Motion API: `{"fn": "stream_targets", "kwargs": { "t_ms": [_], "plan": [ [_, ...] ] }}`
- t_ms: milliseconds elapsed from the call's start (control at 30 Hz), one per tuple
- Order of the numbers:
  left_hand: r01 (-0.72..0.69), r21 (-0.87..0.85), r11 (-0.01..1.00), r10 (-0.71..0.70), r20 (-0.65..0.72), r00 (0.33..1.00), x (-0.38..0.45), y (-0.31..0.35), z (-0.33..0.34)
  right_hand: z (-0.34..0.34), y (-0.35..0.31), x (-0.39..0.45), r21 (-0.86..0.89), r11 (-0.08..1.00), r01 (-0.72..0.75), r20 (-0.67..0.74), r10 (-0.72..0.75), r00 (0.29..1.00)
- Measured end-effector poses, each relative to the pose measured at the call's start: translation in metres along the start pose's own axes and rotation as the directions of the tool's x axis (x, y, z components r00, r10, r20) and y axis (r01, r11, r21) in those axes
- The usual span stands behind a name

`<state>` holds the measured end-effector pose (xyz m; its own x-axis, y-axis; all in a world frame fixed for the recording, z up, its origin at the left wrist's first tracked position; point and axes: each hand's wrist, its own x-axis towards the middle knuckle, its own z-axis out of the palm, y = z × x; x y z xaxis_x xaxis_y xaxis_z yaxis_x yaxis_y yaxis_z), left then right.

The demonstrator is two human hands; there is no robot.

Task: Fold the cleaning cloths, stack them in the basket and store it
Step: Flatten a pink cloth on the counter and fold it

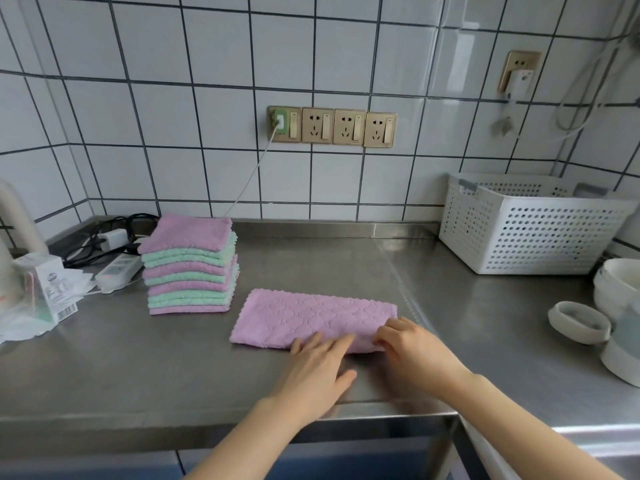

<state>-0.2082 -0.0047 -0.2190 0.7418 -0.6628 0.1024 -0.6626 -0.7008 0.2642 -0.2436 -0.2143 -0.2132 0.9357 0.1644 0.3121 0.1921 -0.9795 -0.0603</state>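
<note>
A pink cleaning cloth (304, 315), folded into a long strip, lies on the steel counter (138, 358) in front of me. My left hand (317, 367) lies flat with straight fingers on the cloth's near edge. My right hand (412, 348) curls its fingers over the cloth's right end and grips it. A stack of several folded pink and green cloths (190, 266) stands to the back left. The white perforated basket (526, 223) sits at the back right of the counter and looks empty.
A power strip (119, 268), a charger and black cables lie left of the stack, beside a small carton (48, 289) and plastic wrap. White bowls and a lid (580, 322) crowd the right edge. Wall sockets (332, 126) sit above the counter.
</note>
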Motion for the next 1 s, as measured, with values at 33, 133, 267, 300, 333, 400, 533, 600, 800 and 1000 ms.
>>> {"fn": "stream_targets", "kwargs": {
  "t_ms": [33,133,267,300,333,400,533,600,800,1000],
  "plan": [
    [-0.007,-0.013,1.000,0.007,-0.021,1.000,0.000,0.001,-0.001,-0.007,-0.010,-0.003,0.042,0.999,0.011,0.009,-0.011,1.000],
    [-0.055,-0.092,0.994,0.038,-0.179,0.983,0.000,-0.001,-0.005,-0.042,-0.051,-0.016,0.258,0.965,0.057,0.051,-0.072,0.996],
    [-0.181,-0.202,0.963,0.137,-0.214,0.967,-0.010,-0.012,-0.008,-0.072,-0.065,-0.023,0.489,0.871,0.049,0.091,-0.107,0.990],
    [-0.212,-0.207,0.955,0.175,-0.183,0.968,-0.014,-0.017,-0.009,-0.069,-0.055,-0.022,0.471,0.881,0.034,0.063,-0.073,0.995],
    [-0.240,-0.215,0.947,0.210,-0.156,0.965,-0.018,-0.024,-0.011,-0.064,-0.044,-0.021,0.448,0.894,0.003,0.032,-0.019,0.999],
    [-0.259,-0.304,0.917,0.230,-0.128,0.965,-0.027,-0.035,-0.017,-0.048,-0.022,-0.021,0.383,0.921,-0.064,0.014,0.064,0.998],
    [-0.054,-0.520,0.853,0.023,-0.065,0.998,-0.038,-0.045,-0.042,-0.017,-0.013,-0.023,0.331,0.943,-0.044,0.086,0.016,0.996],
    [0.023,-0.532,0.847,-0.055,-0.044,0.997,-0.038,-0.047,-0.047,-0.008,-0.023,-0.023,0.418,0.908,-0.018,0.091,-0.022,0.996],
    [-0.176,-0.434,0.884,0.213,0.037,0.976,-0.049,-0.062,-0.040,0.006,-0.043,-0.019,0.535,0.832,0.146,-0.037,-0.150,0.988],
    [0.079,-0.565,0.821,-0.105,-0.013,0.994,-0.044,-0.075,-0.039,-0.015,-0.038,-0.001,0.691,0.718,-0.083,0.200,-0.079,0.977]
  ]
}}
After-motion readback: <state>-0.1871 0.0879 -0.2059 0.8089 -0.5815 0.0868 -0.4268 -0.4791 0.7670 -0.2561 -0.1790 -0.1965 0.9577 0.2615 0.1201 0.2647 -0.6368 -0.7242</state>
